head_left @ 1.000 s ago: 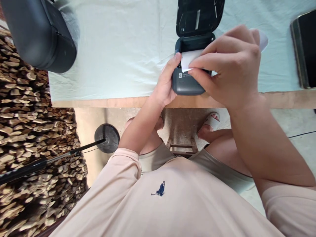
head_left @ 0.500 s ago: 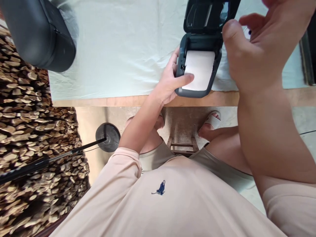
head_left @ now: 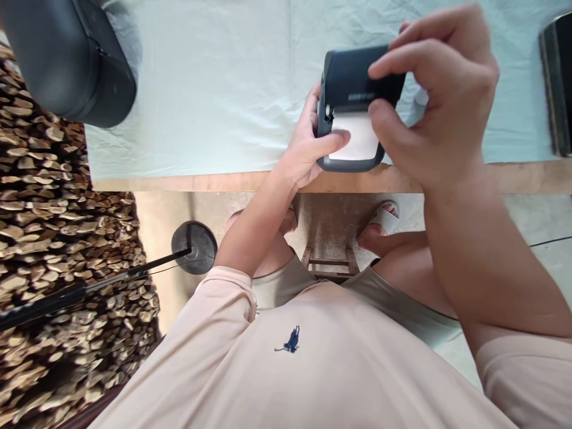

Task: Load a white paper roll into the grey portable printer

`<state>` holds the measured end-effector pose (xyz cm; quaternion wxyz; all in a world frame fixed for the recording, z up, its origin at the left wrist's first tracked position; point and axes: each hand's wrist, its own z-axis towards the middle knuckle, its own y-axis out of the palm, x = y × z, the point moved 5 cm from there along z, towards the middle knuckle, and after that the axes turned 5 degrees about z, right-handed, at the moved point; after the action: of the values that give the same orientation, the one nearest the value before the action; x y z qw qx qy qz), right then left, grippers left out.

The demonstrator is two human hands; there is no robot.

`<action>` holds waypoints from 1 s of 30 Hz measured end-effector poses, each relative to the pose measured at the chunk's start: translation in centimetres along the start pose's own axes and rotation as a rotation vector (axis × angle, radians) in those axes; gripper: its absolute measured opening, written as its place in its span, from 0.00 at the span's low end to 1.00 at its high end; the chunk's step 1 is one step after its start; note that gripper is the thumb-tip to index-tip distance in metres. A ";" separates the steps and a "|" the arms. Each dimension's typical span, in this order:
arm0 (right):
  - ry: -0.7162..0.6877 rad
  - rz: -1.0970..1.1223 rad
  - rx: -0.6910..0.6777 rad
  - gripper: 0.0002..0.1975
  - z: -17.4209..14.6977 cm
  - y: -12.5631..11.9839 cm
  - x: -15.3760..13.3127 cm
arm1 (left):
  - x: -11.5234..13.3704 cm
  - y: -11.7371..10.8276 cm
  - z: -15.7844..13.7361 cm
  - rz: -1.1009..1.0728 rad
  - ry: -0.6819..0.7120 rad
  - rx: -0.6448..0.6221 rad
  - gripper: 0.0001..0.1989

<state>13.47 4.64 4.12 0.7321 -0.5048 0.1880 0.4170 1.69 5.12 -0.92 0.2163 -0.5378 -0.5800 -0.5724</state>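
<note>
A dark portable label printer (head_left: 355, 165) is held over the table's near edge. My left hand (head_left: 308, 143) grips it from the left, fingers beneath, with the thumb resting on the white paper (head_left: 361, 138) in its bay. The printer's dark lid (head_left: 346, 74) is folded down over the far part of the bay, and the near part of the paper still shows. My right hand (head_left: 444, 107) holds the lid at its right side, with thumb and index finger against it. Its other fingertips are partly hidden behind the lid.
A pale green cloth (head_left: 214, 89) covers the table. At the far left stands a large black case (head_left: 89, 77), and a dark-edged object (head_left: 556, 89) lies at the right. A stand with a round black base (head_left: 194, 238) is on the floor, near stacked firewood (head_left: 67, 238).
The printer's lid has swung from upright down over the paper bay. My right hand has moved left and toward me along with it. My left hand keeps its hold.
</note>
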 end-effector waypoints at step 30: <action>0.125 0.259 -0.198 0.36 -0.4 1.7 1.8 | -1.8 -3.8 1.2 -0.014 -0.037 0.216 0.11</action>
<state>13.22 5.24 1.76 0.6060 -0.5707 0.2546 0.4922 -0.60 6.37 -4.46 0.2583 -0.5177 -0.6458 -0.4982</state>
